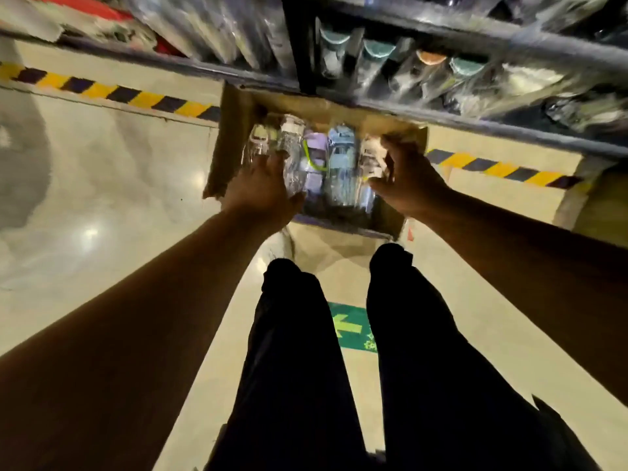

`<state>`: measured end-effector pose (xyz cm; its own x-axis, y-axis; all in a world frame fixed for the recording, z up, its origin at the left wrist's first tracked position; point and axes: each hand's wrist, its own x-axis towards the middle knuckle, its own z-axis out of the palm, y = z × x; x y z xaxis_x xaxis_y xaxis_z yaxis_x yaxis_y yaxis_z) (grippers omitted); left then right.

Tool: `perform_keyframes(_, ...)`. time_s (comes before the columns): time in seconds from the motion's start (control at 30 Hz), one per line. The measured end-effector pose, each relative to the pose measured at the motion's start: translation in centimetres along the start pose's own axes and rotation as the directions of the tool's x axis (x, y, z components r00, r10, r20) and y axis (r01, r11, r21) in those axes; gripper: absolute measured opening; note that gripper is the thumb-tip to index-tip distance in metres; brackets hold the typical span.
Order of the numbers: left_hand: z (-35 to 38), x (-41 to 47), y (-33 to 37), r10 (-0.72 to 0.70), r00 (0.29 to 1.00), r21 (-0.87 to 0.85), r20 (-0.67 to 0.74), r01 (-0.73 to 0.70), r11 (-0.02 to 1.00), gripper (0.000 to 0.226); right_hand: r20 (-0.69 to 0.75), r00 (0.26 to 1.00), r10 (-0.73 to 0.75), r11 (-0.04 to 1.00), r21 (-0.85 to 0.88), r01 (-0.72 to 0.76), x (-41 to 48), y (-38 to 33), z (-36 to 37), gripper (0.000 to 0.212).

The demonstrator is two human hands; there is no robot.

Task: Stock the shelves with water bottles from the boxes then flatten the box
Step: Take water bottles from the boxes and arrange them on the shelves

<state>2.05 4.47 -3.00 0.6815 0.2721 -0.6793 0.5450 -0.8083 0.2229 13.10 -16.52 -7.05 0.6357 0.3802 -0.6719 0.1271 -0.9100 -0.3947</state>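
An open cardboard box (234,130) stands on the floor under the shelf edge, holding several wrapped water bottles (339,154) with white, purple and blue lids. My left hand (261,188) reaches into the box's left side, fingers spread over a clear bottle (292,147). My right hand (407,175) is at the right side, fingers curved around the rightmost bottle (368,154); whether it grips is blurred. More bottles (373,56) stand on the dark metal shelf (475,39) above.
Yellow-black hazard tape (102,91) runs along the floor by the shelf base. My legs in black trousers (306,351) stand just behind the box. A green arrow sign (350,328) is on the floor between them. Wrapped goods fill the shelf at left.
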Motion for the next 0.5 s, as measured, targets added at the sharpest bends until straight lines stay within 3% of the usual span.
perform_keyframes(0.2, 8.3, 9.7, -4.7, 0.108, 0.985, 0.062, 0.133, -0.117, 0.991, 0.075, -0.012, 0.974, 0.228, 0.958, 0.18, -0.222, 7.8, 4.2, 11.8, 0.071)
perform_keyframes(0.5, 17.7, 18.3, -7.0, 0.162, 0.986, -0.233, 0.021, -0.153, 0.96, 0.071, 0.038, 0.933, 0.357, 0.881, 0.319, -0.35, 20.9, 8.0, 23.7, 0.068)
